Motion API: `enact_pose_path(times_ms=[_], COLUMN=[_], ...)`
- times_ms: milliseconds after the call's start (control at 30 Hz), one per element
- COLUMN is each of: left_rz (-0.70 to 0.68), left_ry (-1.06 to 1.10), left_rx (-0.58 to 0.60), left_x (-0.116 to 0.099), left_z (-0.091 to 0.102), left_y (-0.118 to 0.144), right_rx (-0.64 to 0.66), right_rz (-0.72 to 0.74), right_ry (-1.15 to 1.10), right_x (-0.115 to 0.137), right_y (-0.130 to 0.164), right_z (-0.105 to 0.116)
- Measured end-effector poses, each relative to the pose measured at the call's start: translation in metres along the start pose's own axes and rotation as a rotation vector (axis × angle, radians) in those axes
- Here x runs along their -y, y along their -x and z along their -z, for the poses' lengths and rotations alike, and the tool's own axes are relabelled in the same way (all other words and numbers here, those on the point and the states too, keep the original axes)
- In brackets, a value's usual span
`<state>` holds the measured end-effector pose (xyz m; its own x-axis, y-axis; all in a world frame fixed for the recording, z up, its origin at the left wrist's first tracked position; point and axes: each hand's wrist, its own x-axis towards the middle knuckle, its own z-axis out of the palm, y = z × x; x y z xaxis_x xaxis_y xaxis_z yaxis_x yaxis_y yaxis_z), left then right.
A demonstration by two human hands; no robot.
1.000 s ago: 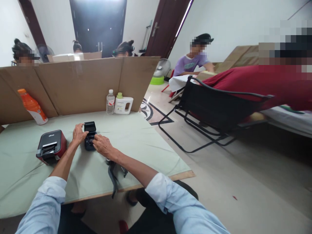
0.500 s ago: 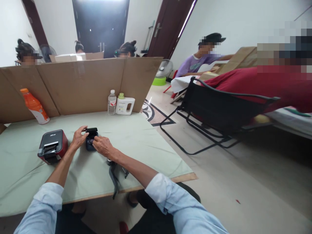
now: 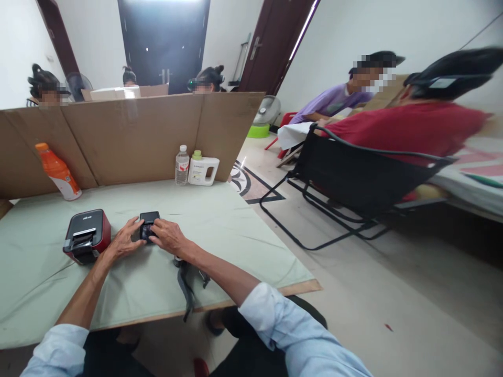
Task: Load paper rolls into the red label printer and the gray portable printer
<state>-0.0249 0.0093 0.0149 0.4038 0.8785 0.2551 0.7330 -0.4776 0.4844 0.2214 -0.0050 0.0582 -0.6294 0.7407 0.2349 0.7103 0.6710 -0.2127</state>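
Note:
A small black box (image 3: 148, 231) with its lid (image 3: 150, 215) tilted back sits on the green-covered table, something shiny inside it that I cannot identify. On its left side is my left hand (image 3: 124, 238), thumb and fingers spread apart at the edge. My right hand (image 3: 170, 235) is curled at the box's right side, fingertips on it and partly hiding it. Beneath my right forearm lies a dark-handled tool (image 3: 185, 288), partly covered, its handle reaching past the table's front edge. A red and black label-printer-like device (image 3: 86, 235) stands left of my left hand.
A cardboard screen (image 3: 141, 136) borders the table's far side. Before it stand an orange bottle (image 3: 58, 172), a clear water bottle (image 3: 182, 166) and a white jug (image 3: 203, 170). A black folding chair (image 3: 361, 178) with a seated person is to the right; other people sit beyond.
My left hand has slid down from the lid to the box's left side, fingers wider apart. The lid looks tipped differently. At right, the person in red has moved.

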Motion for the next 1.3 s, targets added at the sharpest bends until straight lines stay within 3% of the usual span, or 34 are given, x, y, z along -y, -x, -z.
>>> enact_pose_path(times_ms=[100,333,1000,1300], left_rz=[0.017,-0.003,0.044,0.068], left_ry=[-0.049,-0.073,-0.149,-0.158], left_rx=[0.011,-0.075,-0.055,0.003], left_x=[-0.003,-0.015,-0.017,-0.022], left_z=[-0.001,-0.009,-0.008,-0.001], left_y=[0.005,0.007,0.003,-0.001], right_rx=[-0.083,0.055,0.046,0.081], right_rz=[-0.059,-0.053,-0.065,-0.109], right_ry=[-0.067,-0.134,-0.161,-0.195], right_x=[-0.017,-0.05,-0.048,-0.042], right_y=[0.005,0.005,0.005,0.001], right_z=[-0.004,-0.019,-0.024,-0.014])
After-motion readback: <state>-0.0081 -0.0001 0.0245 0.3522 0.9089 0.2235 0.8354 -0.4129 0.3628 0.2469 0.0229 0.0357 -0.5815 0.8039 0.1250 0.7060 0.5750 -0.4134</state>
